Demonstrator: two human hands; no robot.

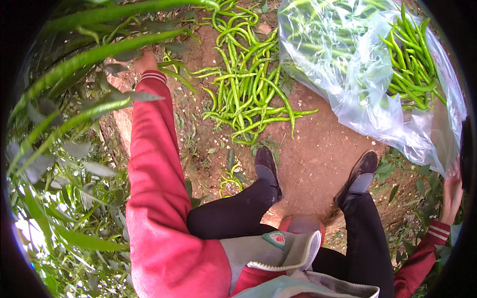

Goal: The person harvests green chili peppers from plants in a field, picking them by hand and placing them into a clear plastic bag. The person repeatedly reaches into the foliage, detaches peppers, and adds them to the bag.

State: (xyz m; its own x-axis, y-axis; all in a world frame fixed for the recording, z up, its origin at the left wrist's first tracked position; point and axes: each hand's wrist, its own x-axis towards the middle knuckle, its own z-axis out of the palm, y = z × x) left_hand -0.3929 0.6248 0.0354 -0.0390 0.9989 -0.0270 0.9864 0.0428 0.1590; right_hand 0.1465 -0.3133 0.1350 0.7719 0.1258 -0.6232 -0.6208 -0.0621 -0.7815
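My left hand [146, 61] is stretched out at the upper left beside the leafy plants, closed, with a few long green chili peppers [180, 77] sticking out at its right side. Leaves partly cover its fingers. On the soil to the right of it lies a loose pile of green chili peppers [243, 92]. A clear plastic bag [343, 82] spreads over the upper right, its mouth gaping, with many green chili peppers [410, 59] inside. At the far right rim, my right hand [452, 186] grips the lower edge of this bag; its fingertips are hard to see.
Pepper plants [69, 164] with hanging fruit crowd the left side, some peppers very close to the camera. A small cluster of peppers [230, 184] lies by my left shoe [266, 166]. Bare reddish soil [313, 149] stretches between my feet. Low weeds grow at the right.
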